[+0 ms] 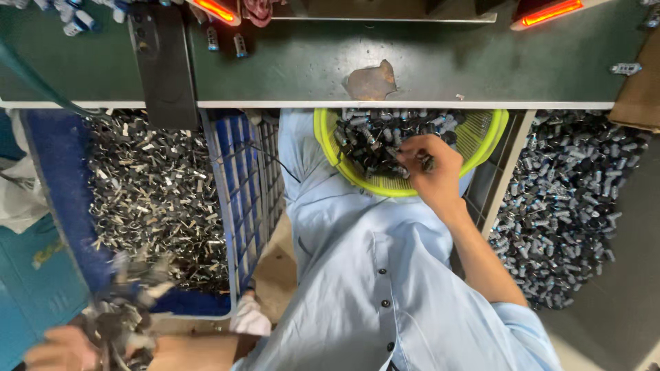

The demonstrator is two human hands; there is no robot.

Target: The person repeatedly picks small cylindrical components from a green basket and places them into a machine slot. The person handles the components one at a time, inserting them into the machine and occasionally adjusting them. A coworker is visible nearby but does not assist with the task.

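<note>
A seated person in a pale blue shirt point(385, 275) reaches the right hand point(427, 168) into a yellow-green mesh basket point(481, 137) resting on the lap, its fingers point(411, 152) curled and pinching small dark cylindrical parts point(375, 137) from the heap inside. At 7 o'clock the left hand point(65, 347), blurred, closes around a bunch of small grey metal pieces point(127, 323); how tightly its fingers press cannot be told. At 9 o'clock a blue crate point(237, 178) holds a mass of the same silvery clips point(155, 192); at 3 o'clock a second bin is heaped with dark cylinders point(570, 199) banded in pale blue. Along 12 o'clock runs a dark green work surface point(302, 62) with a worn brown patch point(371, 82), a black bracket point(161, 62), and two glowing red-orange light bars point(553, 12) at its far edge.
</note>
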